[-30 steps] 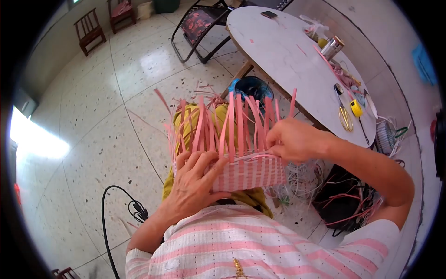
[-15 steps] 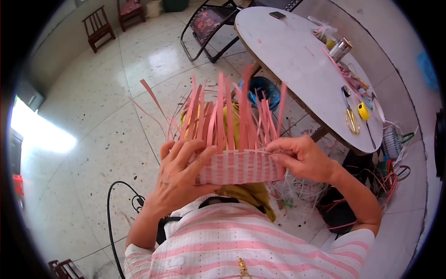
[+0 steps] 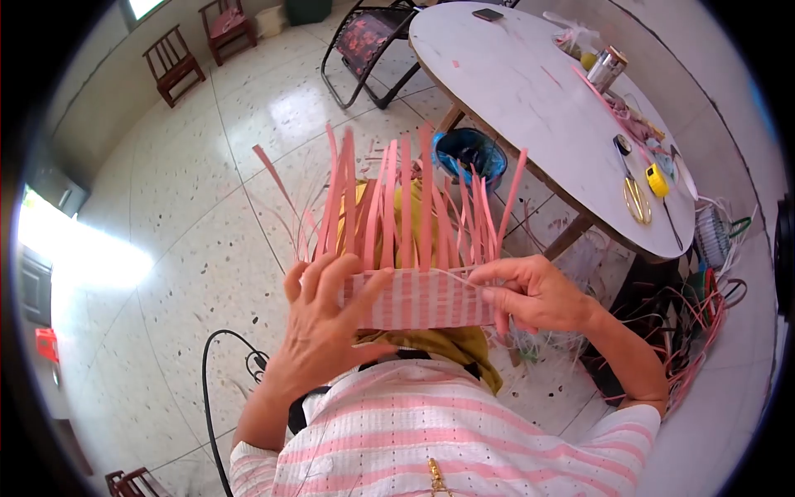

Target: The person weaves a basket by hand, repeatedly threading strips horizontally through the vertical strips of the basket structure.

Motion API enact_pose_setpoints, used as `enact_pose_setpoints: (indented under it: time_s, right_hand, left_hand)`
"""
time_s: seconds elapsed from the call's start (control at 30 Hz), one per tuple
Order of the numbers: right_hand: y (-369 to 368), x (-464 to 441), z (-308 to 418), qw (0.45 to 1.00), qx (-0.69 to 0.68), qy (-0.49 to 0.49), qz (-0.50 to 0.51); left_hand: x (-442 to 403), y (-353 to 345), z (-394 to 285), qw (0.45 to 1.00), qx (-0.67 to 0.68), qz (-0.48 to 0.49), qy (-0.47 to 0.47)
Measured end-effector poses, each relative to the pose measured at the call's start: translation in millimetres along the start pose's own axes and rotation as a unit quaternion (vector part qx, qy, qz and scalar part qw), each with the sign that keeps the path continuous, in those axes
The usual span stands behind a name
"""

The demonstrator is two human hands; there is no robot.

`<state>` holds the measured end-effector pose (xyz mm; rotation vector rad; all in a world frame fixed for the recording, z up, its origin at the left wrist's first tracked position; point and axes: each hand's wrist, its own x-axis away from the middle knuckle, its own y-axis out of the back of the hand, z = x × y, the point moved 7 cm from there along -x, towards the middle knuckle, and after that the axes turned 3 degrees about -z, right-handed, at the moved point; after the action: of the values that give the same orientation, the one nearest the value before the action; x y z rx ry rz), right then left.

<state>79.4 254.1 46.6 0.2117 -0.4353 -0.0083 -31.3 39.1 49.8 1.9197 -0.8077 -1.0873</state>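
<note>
A pink-and-white woven basket (image 3: 422, 302) stands in front of my body, with long loose pink strips (image 3: 389, 207) rising from its far edge. My left hand (image 3: 319, 315) is at the basket's left end, fingers spread and touching its upper left part. The thumb on that hand stands away from the weave, below it. At the right end my right hand (image 3: 530, 294) pinches a thin pale strip (image 3: 454, 276), which slants up to the left across the basket's top edge. The tips of some right fingers are hidden behind the hand.
An oval white table (image 3: 530, 99) at the right bears gold-handled scissors (image 3: 636, 199), a yellow tape measure (image 3: 657, 180) and a phone (image 3: 488, 14). Beside it stands a blue-lined bin (image 3: 472, 153). A folding chair (image 3: 364, 41) is beyond; strip scraps (image 3: 538, 340) litter the floor.
My left thumb has come away from the basket's lower edge and the fingers have spread. The pale strip now rises off the rim, slanting toward my right hand, which has shifted slightly.
</note>
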Motion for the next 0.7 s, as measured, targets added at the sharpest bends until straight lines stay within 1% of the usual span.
enact_pose_setpoints:
  time_s: [0.03, 0.1, 0.13, 0.2, 0.23, 0.3, 0.4, 0.6, 0.67, 0.7]
  right_hand:
    - [1.0, 0.9, -1.8, 1.0, -0.008, 0.001, -0.005]
    - [1.7, 2.3, -5.7, 1.0, -0.017, 0.002, -0.01]
    - [-0.3, 3.1, -8.8, 1.0, -0.021, -0.005, -0.001]
    - [-2.7, 5.4, -11.7, 1.0, -0.027, -0.009, 0.003]
    - [-6.0, 6.3, -12.5, 0.999, -0.034, -0.01, 0.011]
    - [-12.2, 8.1, -15.0, 0.999, -0.042, -0.012, 0.02]
    - [-17.9, 10.5, -14.6, 0.998, -0.059, -0.009, 0.021]
    - [-28.9, 22.1, -22.8, 0.992, -0.122, -0.016, 0.002]
    - [-34.8, 28.5, -21.1, 0.998, -0.057, -0.017, -0.011]
    - [-35.4, 30.6, -22.1, 0.998, -0.058, -0.017, -0.012]
  left_hand:
    - [-0.9, -2.6, -7.2, 1.0, 0.0, 0.001, -0.001]
    - [-3.8, -8.5, -22.0, 0.996, -0.086, 0.003, -0.017]
    - [-6.1, -8.2, -27.7, 0.996, -0.086, 0.004, -0.017]
    - [-13.5, 0.1, -36.2, 0.993, -0.112, -0.033, -0.013]
    - [-16.8, -2.1, -38.1, 0.993, -0.113, -0.031, -0.017]
    - [-19.5, -13.3, -50.5, 0.995, -0.033, -0.003, -0.094]
    - [-26.4, -26.0, -53.4, 0.995, -0.005, 0.027, -0.098]
    - [-21.9, -34.6, -52.6, 0.993, 0.029, 0.02, -0.111]
    - [-20.0, -36.8, -51.1, 0.993, 0.042, 0.014, -0.109]
    - [-19.5, -36.2, -50.3, 0.993, 0.055, 0.006, -0.106]
